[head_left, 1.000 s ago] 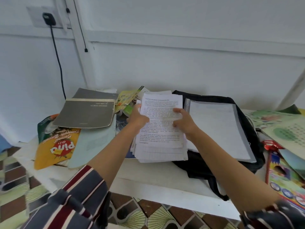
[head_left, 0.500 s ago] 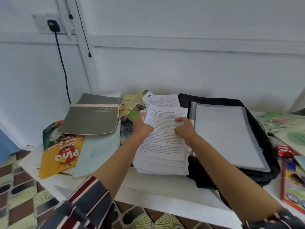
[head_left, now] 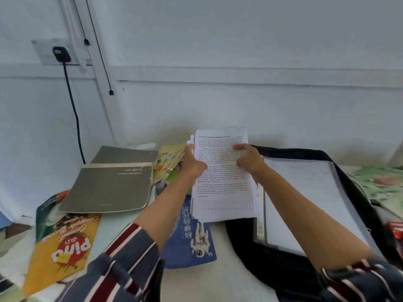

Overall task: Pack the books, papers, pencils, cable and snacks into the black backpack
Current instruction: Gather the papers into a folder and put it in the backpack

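Both hands hold a stack of printed papers (head_left: 222, 188) lifted off the table. My left hand (head_left: 193, 162) grips its left edge and my right hand (head_left: 249, 160) its right edge. The black backpack (head_left: 283, 264) lies flat to the right, with a grey-edged white folder (head_left: 305, 197) resting on it. A blue book (head_left: 192, 240) shows on the table below the papers. Two grey notebooks (head_left: 111, 184) lie stacked at the left, over a pale blue book (head_left: 111, 227). A yellow Pina snack bag (head_left: 58, 247) sits at the front left.
A black cable (head_left: 74, 110) runs down the wall from a plugged socket (head_left: 61, 53). Yellow-green printed packets (head_left: 170, 158) lie behind my left hand. Green patterned sheets (head_left: 379, 184) and a red item (head_left: 395, 229) lie at the right edge. A white wall stands close behind the table.
Both hands have raised the stack of papers off the table and toward the wall, which uncovers the blue book beneath. The camera view has moved closer and shifted left.
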`<state>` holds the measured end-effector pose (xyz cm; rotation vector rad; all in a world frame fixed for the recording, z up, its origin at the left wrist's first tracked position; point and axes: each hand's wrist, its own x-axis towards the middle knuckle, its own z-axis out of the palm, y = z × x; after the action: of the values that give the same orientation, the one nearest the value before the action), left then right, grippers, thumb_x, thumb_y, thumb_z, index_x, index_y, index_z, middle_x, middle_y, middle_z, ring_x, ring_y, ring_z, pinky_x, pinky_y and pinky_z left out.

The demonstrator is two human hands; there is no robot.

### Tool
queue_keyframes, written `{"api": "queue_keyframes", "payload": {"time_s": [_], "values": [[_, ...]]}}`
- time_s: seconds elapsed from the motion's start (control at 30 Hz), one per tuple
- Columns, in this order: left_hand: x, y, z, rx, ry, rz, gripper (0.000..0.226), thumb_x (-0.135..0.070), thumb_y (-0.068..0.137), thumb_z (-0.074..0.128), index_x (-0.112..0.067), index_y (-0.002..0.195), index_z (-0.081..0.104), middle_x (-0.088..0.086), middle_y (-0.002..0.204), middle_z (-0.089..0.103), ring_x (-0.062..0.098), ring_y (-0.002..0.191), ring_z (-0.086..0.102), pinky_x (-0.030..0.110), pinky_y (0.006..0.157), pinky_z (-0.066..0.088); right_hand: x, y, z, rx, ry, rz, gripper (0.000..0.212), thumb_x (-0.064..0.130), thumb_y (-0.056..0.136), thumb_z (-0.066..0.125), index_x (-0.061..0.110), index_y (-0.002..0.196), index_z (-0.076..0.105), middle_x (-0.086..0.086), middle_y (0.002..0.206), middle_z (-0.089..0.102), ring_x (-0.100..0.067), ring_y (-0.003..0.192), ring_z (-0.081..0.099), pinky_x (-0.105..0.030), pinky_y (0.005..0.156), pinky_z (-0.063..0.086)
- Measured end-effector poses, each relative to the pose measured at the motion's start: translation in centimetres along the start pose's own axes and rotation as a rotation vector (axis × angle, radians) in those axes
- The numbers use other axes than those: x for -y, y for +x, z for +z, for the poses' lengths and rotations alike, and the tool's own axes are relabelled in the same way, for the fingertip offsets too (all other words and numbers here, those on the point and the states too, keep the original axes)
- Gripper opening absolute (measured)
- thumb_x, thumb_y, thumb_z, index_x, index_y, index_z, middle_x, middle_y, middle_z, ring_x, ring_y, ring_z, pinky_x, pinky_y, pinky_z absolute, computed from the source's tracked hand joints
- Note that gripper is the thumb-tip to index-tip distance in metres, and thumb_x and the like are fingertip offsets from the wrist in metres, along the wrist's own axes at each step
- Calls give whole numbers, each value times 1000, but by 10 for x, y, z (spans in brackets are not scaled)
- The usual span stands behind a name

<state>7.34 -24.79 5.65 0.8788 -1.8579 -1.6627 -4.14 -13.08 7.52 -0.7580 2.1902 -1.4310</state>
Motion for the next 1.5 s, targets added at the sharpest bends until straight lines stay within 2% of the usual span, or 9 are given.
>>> {"api": "queue_keyframes", "payload": {"time_s": [0.13,0.33,0.5,0.57,0.7,0.9,1.07,1.27,1.5], "values": [[18,20,6,42,96,-60,78,13,84,52,-14,147,15,8,139,39,15,104,41,23,70,43,-23,25,12,22,-213,70,49,-5,85,40,18,128,45,-11,129,44,-29,114,49,-37,94,48],[25,32,20,-1,211,-77,75,6,85,54,-17,147,17,9,135,45,23,111,48,31,83,46,-23,37,17,34,-157,151,53,-12,82,46,11,130,46,-16,136,40,-29,113,47,-30,83,43],[19,33,23,10,52,-66,67,13,82,54,-13,140,30,9,127,51,16,96,47,24,67,46,-19,32,-2,16,58,156,49,-25,75,48,2,114,60,-15,127,49,-35,119,48,-38,96,47],[13,34,24,24,-4,-2,65,14,80,56,-14,135,35,9,123,54,17,94,51,23,65,47,-20,28,-13,8,187,126,47,-25,74,49,7,105,63,-16,131,50,-35,114,52,-41,92,50],[-6,28,30,118,-86,189,73,10,82,60,-22,141,32,-3,129,43,15,113,47,30,88,47,-13,10,-45,20,447,-2,50,-26,76,46,9,109,61,-14,126,54,-28,105,57,-33,78,54],[-35,19,54,226,-116,477,65,-2,81,68,-44,125,44,-2,137,31,19,128,37,34,105,39,-13,-15,-109,-17,585,-285,53,-27,73,49,13,104,65,-6,123,58,-24,113,57,-31,86,55],[-57,4,100,420,-88,528,43,-3,81,67,-41,101,59,-3,133,38,16,132,33,24,99,42,-27,-28,-161,-83,554,-474,60,-27,71,53,25,92,74,-2,121,62,-17,113,60,-28,86,53],[-65,-17,153,480,-140,541,47,12,82,58,-29,103,60,-18,118,48,-4,116,44,14,87,48,-56,-33,-204,-126,547,-527,56,-20,65,61,29,90,75,4,119,63,-21,121,53,-38,100,46],[-49,-23,179,405,-30,548,48,10,81,60,-32,104,61,-20,119,52,0,121,44,36,110,36,-86,-33,-221,-40,492,-508,63,-27,73,51,28,94,74,9,116,66,-15,117,56,-26,92,50]]}}
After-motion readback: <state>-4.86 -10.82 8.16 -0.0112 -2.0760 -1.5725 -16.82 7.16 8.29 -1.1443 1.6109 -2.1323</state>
